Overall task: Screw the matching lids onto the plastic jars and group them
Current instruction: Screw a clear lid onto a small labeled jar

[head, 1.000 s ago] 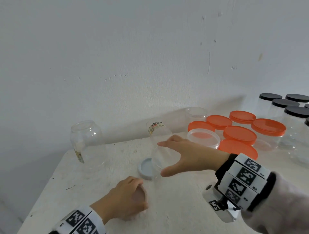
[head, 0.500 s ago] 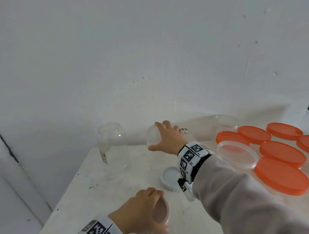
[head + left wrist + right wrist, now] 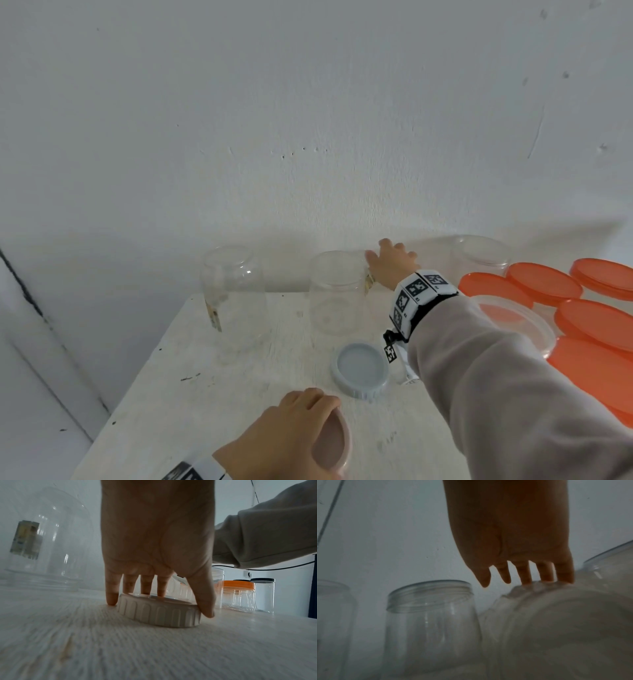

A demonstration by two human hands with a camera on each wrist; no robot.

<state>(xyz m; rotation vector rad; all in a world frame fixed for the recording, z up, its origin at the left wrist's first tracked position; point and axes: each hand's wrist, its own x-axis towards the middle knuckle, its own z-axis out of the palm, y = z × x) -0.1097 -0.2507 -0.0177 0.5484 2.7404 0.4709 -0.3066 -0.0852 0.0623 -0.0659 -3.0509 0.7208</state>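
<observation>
Since half a second earlier, the right hand (image 3: 394, 269) has slid from the mouth of the middle clear jar (image 3: 337, 294) to the jar's 3 o'clock side, fingers (image 3: 526, 574) nearly straight and spread, resting on clear plastic but closed round nothing; what exactly they touch is blurred in the wrist view. Left hand (image 3: 284, 442), at 6 o'clock on the worktop (image 3: 239, 394), grips a ribbed white lid (image 3: 159, 613) lying flat, thumb on one edge and fingers (image 3: 111, 596) over the top and far edge. Outward, at 12 o'clock from that lid, a pale blue lid (image 3: 359, 370) lies loose, with the middle jar just beyond it. A second open jar (image 3: 234, 301) with a label strip stands at 10 o'clock, a third (image 3: 479, 255) at 2 o'clock against the wall.

Risk, as a judgement: the light, empty jars may tip or skid under a sideways push from the spread fingers; the lid may also be cross-threaded if set on askew.

Count in the head view: three open clear jars, two loose lids, at least five orange-lidded jars (image 3: 544, 282) at 3 o'clock, one clear-lidded container (image 3: 520, 318).
</observation>
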